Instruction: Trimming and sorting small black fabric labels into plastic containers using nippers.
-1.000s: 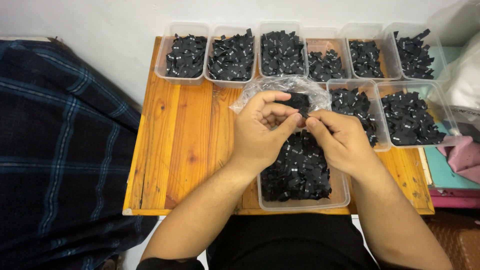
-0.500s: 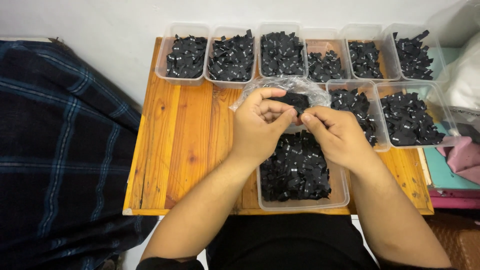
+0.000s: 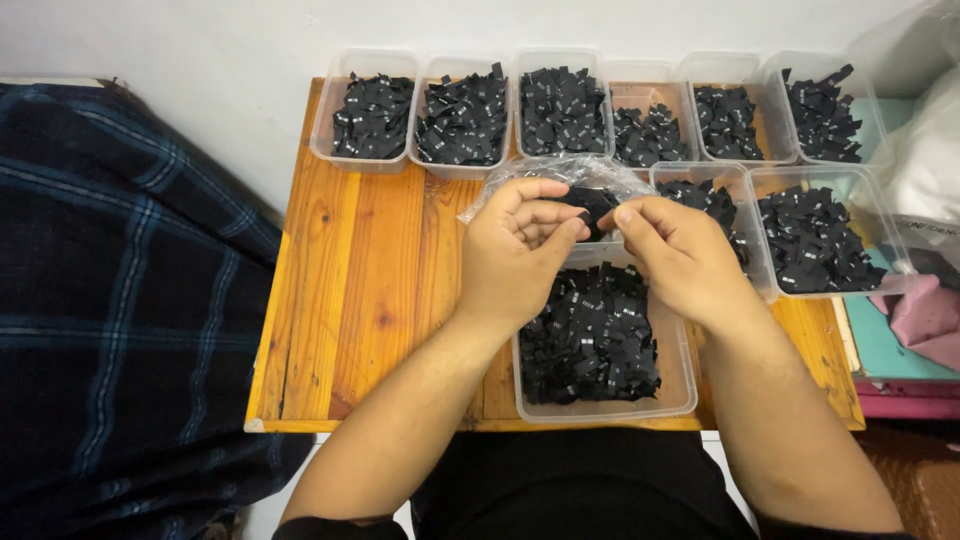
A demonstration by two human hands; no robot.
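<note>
Your left hand [image 3: 520, 255] and your right hand [image 3: 680, 255] meet above the far end of the clear rectangular plastic tub [image 3: 680, 385] that sits nearest to you on the orange slatted wooden table [image 3: 370, 290]. Both hands are curled shut, fingers pinching a small clear plastic bag [image 3: 585, 172] holding a wad of small black fabric labels [image 3: 590, 205]. The left fingers [image 3: 545, 215] fold in over the bag from the left, and the right thumb and forefinger nip it from the right, so the two sets of fingertips almost touch. The bag hangs just over the near tub, which is heaped with loose black labels [image 3: 590, 340].

Along the far edge of the table stands a row of six similar clear tubs [image 3: 462, 115], each holding black labels. Two more such tubs [image 3: 815, 235] sit just right of your right hand, one partly hidden behind it.

To your left lies a dark blue plaid cloth [image 3: 120, 300], beside the table edge. To the far right, a pink cloth [image 3: 925, 315] rests on a teal surface, with white plastic bags [image 3: 925, 140] above it.
</note>
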